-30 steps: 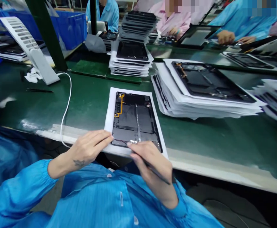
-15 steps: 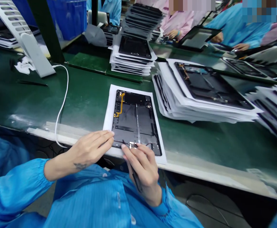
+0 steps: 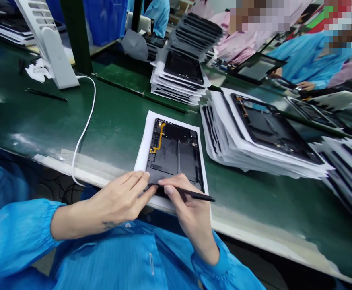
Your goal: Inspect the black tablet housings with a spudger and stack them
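Note:
An opened black tablet housing [image 3: 188,159] lies on a white sheet [image 3: 141,155] at the front edge of the bench. An orange flex cable [image 3: 160,141] runs down its upper left side, and a narrow grey strip crosses its middle. My left hand [image 3: 124,197] rests at the lower left corner of the housing, fingers stretched out, thumb near the bottom edge. My right hand [image 3: 190,205] is closed on black tweezers [image 3: 201,196], held nearly level, their tip at the housing's lower edge beside my left thumb. The fingers hide most of that edge.
A stack of papers and tablet housings [image 3: 224,149] stands to the right, another stack [image 3: 178,86] behind. On the left are a white stand [image 3: 55,60], its white cable [image 3: 87,125] and a second pair of tweezers [image 3: 46,94]. Co-workers sit across the bench.
My right hand has turned the tweezers from lying along the palm to pointing left at the housing's lower edge. My left hand has stayed at the corner. The view has tilted slightly.

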A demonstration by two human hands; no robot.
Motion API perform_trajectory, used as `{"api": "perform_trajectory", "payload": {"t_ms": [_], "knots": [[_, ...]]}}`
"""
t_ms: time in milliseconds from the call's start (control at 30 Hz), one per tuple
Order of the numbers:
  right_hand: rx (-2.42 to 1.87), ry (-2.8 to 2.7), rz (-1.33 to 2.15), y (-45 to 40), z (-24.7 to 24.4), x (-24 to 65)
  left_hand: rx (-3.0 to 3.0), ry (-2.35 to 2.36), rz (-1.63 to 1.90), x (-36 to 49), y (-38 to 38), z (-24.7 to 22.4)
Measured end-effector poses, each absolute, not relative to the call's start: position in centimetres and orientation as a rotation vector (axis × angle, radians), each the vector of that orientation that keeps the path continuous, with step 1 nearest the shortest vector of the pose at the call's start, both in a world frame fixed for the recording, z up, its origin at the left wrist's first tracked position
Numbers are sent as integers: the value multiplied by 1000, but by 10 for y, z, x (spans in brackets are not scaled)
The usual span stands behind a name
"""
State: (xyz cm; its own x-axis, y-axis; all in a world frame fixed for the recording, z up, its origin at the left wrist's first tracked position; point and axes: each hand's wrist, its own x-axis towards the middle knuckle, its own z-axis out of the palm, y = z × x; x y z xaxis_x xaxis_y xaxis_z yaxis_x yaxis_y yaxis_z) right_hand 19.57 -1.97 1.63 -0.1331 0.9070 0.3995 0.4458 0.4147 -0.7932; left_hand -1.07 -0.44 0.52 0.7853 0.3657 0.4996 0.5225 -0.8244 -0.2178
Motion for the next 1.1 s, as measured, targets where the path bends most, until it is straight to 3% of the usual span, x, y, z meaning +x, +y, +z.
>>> {"api": "perform_trajectory", "payload": {"t_ms": [267,500,1100], "knots": [[-1142,-1873,623,-20,17,196,-2627,-665,-661,-11,-6,2],[-1032,-2049,586,-17,26,198,-2734,-609,-971,-26,9,-5],[-1170,-1992,405,-40,23,226,-2842,-545,-706,5,16,12]]}}
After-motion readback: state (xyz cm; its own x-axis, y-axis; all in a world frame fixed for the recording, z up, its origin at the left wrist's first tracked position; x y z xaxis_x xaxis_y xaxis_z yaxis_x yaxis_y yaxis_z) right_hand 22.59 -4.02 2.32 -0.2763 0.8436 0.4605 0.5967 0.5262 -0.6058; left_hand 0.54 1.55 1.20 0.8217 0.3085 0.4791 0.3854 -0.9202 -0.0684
